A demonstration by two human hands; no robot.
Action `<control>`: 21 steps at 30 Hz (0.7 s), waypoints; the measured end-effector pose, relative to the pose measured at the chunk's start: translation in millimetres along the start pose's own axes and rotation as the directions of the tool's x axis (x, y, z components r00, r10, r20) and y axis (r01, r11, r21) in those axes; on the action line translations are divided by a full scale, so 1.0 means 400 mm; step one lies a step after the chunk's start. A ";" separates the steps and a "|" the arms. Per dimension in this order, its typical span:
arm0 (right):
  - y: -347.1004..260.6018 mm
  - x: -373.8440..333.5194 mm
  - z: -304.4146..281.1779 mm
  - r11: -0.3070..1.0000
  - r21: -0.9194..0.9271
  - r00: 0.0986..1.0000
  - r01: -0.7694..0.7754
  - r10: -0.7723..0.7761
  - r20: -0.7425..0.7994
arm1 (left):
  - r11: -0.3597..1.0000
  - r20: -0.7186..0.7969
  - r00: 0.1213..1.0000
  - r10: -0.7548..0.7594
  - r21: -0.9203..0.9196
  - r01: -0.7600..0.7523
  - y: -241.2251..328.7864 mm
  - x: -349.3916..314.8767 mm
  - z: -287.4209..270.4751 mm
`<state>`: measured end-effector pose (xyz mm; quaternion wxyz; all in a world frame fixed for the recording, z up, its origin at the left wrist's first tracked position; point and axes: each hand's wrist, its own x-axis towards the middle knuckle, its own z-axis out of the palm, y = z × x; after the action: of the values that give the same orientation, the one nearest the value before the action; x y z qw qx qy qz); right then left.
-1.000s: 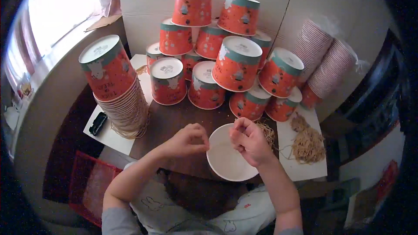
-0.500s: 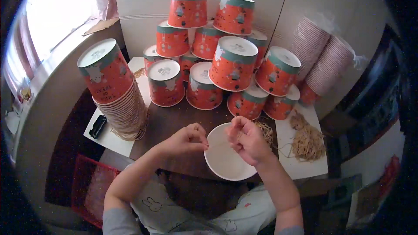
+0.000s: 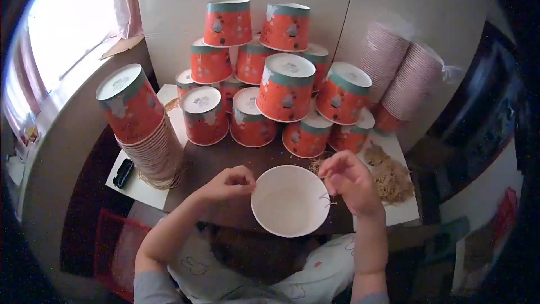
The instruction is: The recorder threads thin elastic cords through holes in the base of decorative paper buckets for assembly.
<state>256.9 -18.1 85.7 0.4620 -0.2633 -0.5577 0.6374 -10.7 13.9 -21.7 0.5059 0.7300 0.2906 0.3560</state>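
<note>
At the frame's lower centre sits our white bucket (image 3: 289,205), mouth-up. Our left hand (image 3: 229,184) pinches narrowly by its left rim, our right hand (image 3: 351,187) curls loosely opposite; their grip we cannot tell. We'd best steady the rim, keeping the twine ends (image 3: 331,203) untangled.

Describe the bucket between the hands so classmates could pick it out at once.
Start at the near edge of the brown tabletop. There, between left hand and right hand, is the bucket. Unlike the orange buckets behind it, all mouth-down, its mouth faces up, showing white inside.
</note>
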 end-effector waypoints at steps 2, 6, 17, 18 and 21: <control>-0.010 -0.029 -0.009 0.972 -0.216 0.996 0.088 -0.083 0.029 | 0.989 -0.022 0.996 -0.092 -0.120 0.088 -0.006 -0.002 0.004; -0.014 -0.077 0.031 0.939 -0.307 0.988 0.153 -0.137 0.076 | 0.932 -0.213 0.911 -0.352 0.007 0.362 -0.011 0.020 0.029; -0.039 -0.115 0.264 0.455 -0.599 0.744 0.659 -0.272 0.611 | 0.877 -0.425 0.905 0.016 0.441 0.191 0.195 -0.028 -0.064; -0.033 -0.110 0.296 0.342 -0.564 0.658 0.752 -0.340 0.672 | 0.847 -0.482 0.859 0.170 0.518 0.123 0.220 -0.044 -0.097; -0.010 -0.051 0.369 0.108 -0.557 0.561 0.824 -0.300 0.772 | 0.699 -0.645 0.618 0.450 0.685 0.205 0.373 -0.111 -0.163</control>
<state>141.3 -105.4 121.1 0.3021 -0.0536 -0.9513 0.0292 -79.8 -33.9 124.5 -0.0173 0.6560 0.5351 0.5321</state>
